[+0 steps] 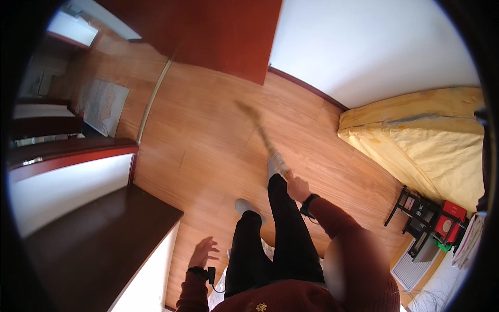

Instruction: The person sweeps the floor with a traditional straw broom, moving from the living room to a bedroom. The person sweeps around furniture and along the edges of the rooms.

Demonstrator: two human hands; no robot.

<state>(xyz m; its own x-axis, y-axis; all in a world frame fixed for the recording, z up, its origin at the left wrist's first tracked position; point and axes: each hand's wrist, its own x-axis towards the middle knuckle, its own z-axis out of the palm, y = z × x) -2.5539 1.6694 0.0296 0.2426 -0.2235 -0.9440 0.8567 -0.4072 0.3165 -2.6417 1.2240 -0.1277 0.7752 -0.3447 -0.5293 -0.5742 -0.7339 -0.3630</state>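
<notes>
My right hand is closed around the end of what looks like a straw hand broom. The broom slants forward over the wood-look floor, its far end blurred, and I cannot tell whether that end touches the boards. Empty, with fingers spread, my left hand hangs beside my left leg near a dark-topped cabinet. Each wrist wears a black strap with a small device and cable. My grey-covered feet stand on the floor, the right one partly behind the broom's grip.
A red-brown door panel juts over the floor ahead. Left of it, a threshold strip crosses a doorway towards a patterned mat. To the right are a yellow cloth-covered piece of furniture, a black frame and a red box.
</notes>
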